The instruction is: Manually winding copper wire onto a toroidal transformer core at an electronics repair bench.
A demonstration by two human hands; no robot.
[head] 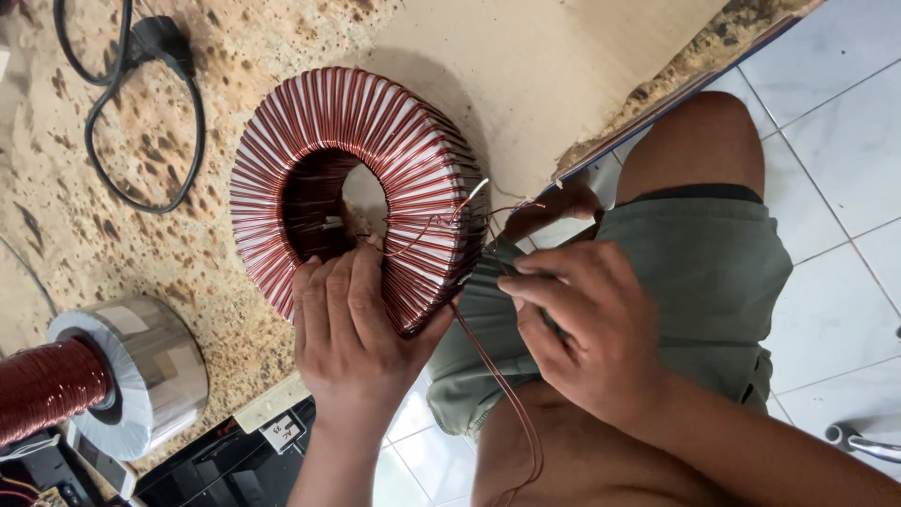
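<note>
A speckled brown stone counter (113, 244) carries the work. On its far left a black cable (141, 113) lies in loops, well apart from the hands. At the lower left stands a grey-taped ring core (155, 371) with a spool of copper wire (47, 385) poking through it, also clear of the hands. A pale sheet (554, 66) covers the counter behind the coil. Below the counter edge are white floor tiles (835, 141) and the person's knees in grey-green shorts (694, 282).

The coil (361, 188), a large ring wound in copper-red wire with white showing between the turns, sits at the counter's near edge, partly overhanging it. It lies tilted, its hole facing up and toward the camera; the ring is stretched into an oval whose long axis runs from the upper left to the lower right.

The left hand (352, 338) is closed on the coil's near rim, fingers curled over into the hole and thumb pressed to the outer wall. The right hand (582, 329) is closed in a pinch, just beside the coil's right side, gripping a wire (497, 376) that leaves the coil's lower edge and runs down between the knees. Thin loose wire ends (469, 202) stick out from the coil's right face, just above the right hand.
</note>
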